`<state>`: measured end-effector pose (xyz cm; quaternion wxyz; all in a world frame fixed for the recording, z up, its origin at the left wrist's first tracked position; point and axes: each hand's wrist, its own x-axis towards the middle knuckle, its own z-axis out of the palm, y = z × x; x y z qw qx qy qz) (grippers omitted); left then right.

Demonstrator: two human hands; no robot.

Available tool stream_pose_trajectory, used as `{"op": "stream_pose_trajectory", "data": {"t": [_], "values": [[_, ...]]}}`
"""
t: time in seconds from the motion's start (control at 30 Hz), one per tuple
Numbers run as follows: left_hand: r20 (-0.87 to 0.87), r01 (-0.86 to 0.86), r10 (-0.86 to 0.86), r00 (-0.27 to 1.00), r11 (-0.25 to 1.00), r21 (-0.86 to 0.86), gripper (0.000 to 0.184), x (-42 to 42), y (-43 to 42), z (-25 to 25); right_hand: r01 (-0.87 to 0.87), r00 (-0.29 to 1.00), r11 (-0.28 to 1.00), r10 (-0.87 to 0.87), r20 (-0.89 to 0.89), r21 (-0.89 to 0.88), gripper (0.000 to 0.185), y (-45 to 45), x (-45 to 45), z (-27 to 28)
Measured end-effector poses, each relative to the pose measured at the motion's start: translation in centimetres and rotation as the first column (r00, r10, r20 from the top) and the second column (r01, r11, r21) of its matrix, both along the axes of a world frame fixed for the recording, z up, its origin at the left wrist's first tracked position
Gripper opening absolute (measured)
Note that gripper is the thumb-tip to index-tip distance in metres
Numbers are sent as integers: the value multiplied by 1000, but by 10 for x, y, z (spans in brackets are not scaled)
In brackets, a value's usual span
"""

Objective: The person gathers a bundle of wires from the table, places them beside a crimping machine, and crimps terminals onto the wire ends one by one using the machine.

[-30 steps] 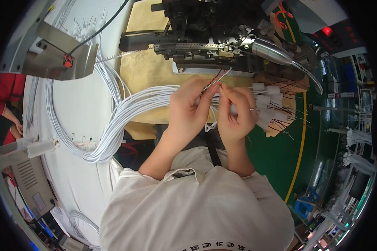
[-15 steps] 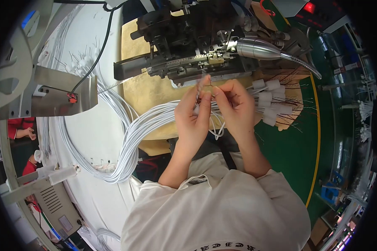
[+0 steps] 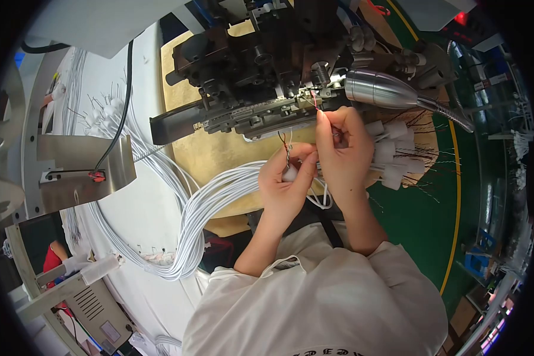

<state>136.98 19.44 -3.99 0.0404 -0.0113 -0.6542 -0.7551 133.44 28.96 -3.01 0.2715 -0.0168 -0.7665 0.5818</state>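
My left hand (image 3: pixel 286 181) is closed on the end of a white cable, where a white sleeve (image 3: pixel 289 173) shows between thumb and fingers. Twisted thin wires (image 3: pixel 287 151) stick up from that sleeve, their tips fanned out. Just to the right and higher, my right hand (image 3: pixel 345 145) pinches a thin reddish wire (image 3: pixel 315 102) between thumb and forefinger. The wire's tip reaches into the lit working point of a dark crimping machine (image 3: pixel 261 65); its exact contact there is too small to tell. A bundle of white cables (image 3: pixel 219 193) runs leftward from beneath my left hand.
A silver lamp head (image 3: pixel 380 88) on a flexible neck stands close right of the working point. White-capped cable ends (image 3: pixel 394 151) with bare wires lie at the right. More cable ends (image 3: pixel 110 115) rest on the white table (image 3: pixel 142 204). Another person's red sleeve (image 3: pixel 54 256) shows at far left.
My right hand has moved up toward the machine with the thin wire, apart from my left fingertips. My left hand has shifted slightly down and right. The head view has shifted slightly.
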Motion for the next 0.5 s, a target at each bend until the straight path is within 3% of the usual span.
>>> {"op": "stream_pose_trajectory", "data": {"t": [0.13, 0.5], "values": [[37, 15, -19, 999, 995, 102, 9, -3, -1, -5, -32, 999, 998, 30, 44, 58, 10, 1, -1, 10], [22, 56, -58, 998, 992, 116, 8, -6, -2, -3, -46, 996, 995, 39, 79, 88, 11, 0, -6, 16]]}}
